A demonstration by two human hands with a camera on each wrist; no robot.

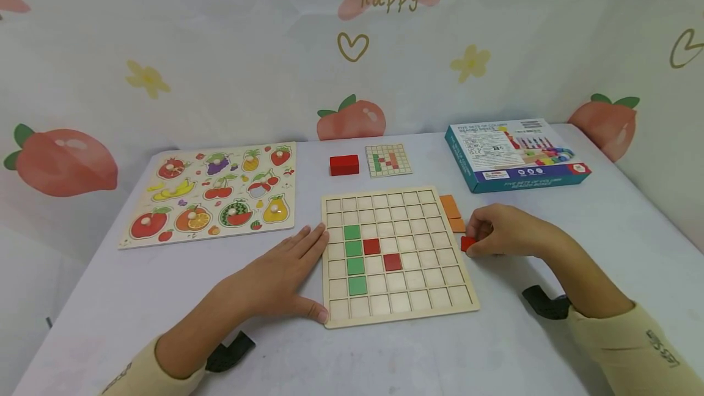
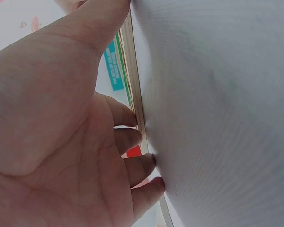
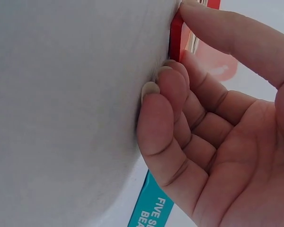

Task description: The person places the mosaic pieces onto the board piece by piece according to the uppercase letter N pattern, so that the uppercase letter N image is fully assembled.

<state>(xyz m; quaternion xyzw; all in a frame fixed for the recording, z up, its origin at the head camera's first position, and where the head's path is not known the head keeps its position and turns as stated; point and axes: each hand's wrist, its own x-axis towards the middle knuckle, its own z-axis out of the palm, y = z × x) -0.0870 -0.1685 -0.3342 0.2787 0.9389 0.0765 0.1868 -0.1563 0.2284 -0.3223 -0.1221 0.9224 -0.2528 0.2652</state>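
Observation:
A square wooden grid board (image 1: 397,302) lies flat on the table. Several green tiles (image 1: 356,266) form a column on its left side, and two red tiles (image 1: 392,262) sit in cells to their right. My left hand (image 1: 277,277) rests at the board's left edge, fingers extended and thumb spread toward the lower corner; its fingertips meet that edge in the left wrist view. Just right of the board, my right hand (image 1: 508,231) pinches a loose red tile (image 3: 176,40) between thumb and curled fingers, low against the table. Two orange tiles (image 1: 450,206) lie beside that hand.
Behind the board are a red block (image 1: 344,165) and a small pattern card (image 1: 388,160) printed with a coloured grid. A fruit puzzle board (image 1: 206,194) lies at the left. At the back right sits a teal-edged box (image 1: 517,154). A printed cloth (image 1: 264,78) hangs behind the table.

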